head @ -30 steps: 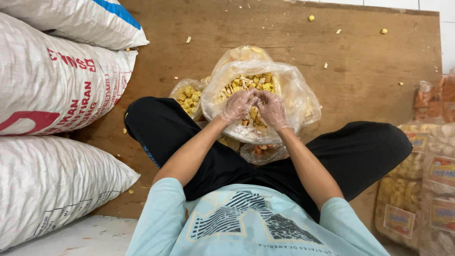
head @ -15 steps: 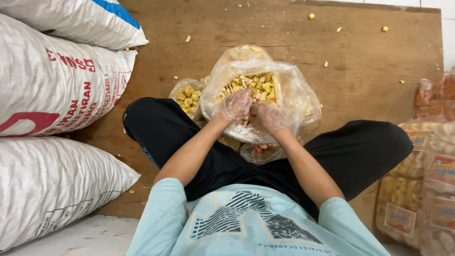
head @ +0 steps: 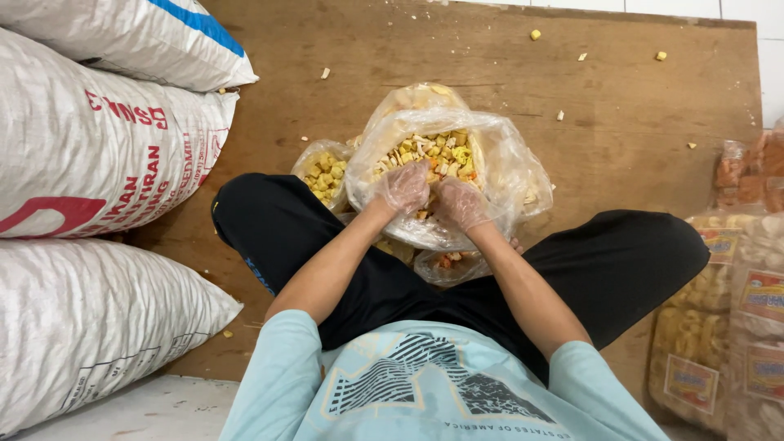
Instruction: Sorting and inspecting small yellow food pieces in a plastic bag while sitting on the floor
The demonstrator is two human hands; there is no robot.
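Note:
A large clear plastic bag [head: 510, 175] full of yellow and pale snack pieces [head: 441, 151] lies open on the wooden floor between my crossed legs. Both my hands wear thin clear gloves and are inside its mouth. My left hand [head: 404, 186] is curled over a clump of pieces at the near side of the heap. My right hand [head: 461, 202] sits just beside it, fingers bent down into the pieces close to the bag's near rim. The fingertips of both hands are hidden among the snacks.
A smaller bag of yellow snacks [head: 325, 171] lies left of the big one, another small bag [head: 449, 263] under its near edge. Stacked white woven sacks [head: 98, 155] fill the left. Labelled snack packs [head: 702, 327] stand at right. Crumbs dot the wooden floor [head: 621, 98].
Both hands have dropped slightly toward me in the bag and drawn a little apart, their fingers curling deeper into the pieces. The bags have not shifted.

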